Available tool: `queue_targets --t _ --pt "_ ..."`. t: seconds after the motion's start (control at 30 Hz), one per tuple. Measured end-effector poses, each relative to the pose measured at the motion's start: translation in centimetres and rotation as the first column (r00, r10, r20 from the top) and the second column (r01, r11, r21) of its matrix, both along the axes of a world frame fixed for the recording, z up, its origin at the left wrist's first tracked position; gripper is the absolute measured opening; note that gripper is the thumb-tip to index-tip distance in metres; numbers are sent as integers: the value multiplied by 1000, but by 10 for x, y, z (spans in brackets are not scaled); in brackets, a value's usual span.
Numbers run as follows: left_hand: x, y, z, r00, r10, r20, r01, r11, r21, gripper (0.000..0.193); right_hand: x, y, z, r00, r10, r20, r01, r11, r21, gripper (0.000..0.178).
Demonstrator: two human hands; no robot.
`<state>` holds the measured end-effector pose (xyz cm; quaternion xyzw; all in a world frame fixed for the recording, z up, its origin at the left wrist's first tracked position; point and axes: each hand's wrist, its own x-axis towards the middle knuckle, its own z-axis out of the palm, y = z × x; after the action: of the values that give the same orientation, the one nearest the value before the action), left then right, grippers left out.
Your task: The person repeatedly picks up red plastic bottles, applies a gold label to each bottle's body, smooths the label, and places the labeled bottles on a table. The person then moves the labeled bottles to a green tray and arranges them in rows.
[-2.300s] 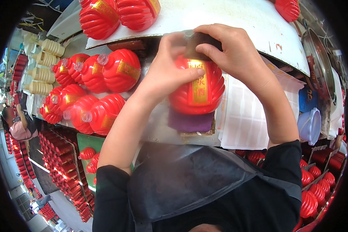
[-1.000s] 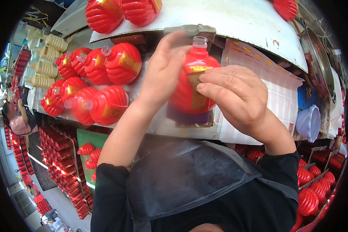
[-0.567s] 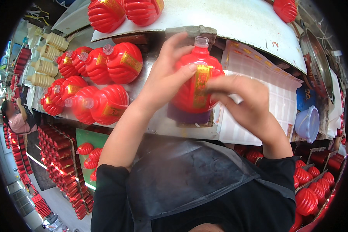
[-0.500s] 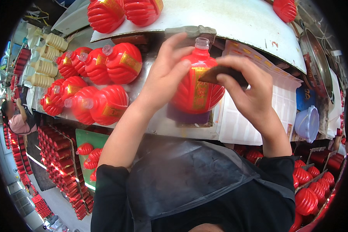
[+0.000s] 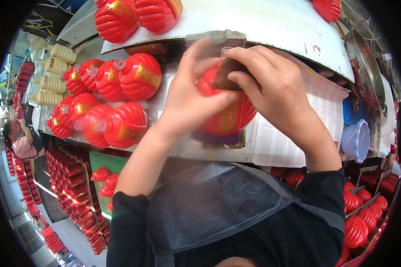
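A red ribbed bottle (image 5: 225, 123) with a gold label and clear neck stands upright in front of me, on a purple pad (image 5: 216, 137). My right hand (image 5: 272, 84) pinches a dark brown flat scraper (image 5: 231, 73) between thumb and fingers, across the bottle's upper part. That hand and the scraper hide most of the neck and shoulder. At the bottle's left side, my left hand (image 5: 189, 95) has its fingers stretched and spread, slightly blurred. Its thumb lies over the upper label.
Similar red bottles (image 5: 140, 76) stand in rows at left, beside cream bottles (image 5: 53, 83). A white sheet of labels (image 5: 294, 133) lies at right, near a lilac bucket (image 5: 355, 140). A white board (image 5: 258, 20) spans the back. Another person (image 5: 22, 144) is at far left.
My right hand has moved up and left with the scraper, from the label's edge to below the bottle's neck. My left thumb has come down over the label.
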<state>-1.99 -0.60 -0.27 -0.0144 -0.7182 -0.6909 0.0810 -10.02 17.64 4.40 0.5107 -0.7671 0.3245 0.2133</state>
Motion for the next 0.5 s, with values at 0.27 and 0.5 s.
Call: queue_targets --t 0.27,0.5 --pt "-2 4 10 999 -3 47 -1 996 85 88 3 6 2 998 -42 -40 43 999 26 37" --pt "-4 6 4 998 48 37 -54 980 193 62 -7 23 -6 992 13 -125 -35 984 -172 34"
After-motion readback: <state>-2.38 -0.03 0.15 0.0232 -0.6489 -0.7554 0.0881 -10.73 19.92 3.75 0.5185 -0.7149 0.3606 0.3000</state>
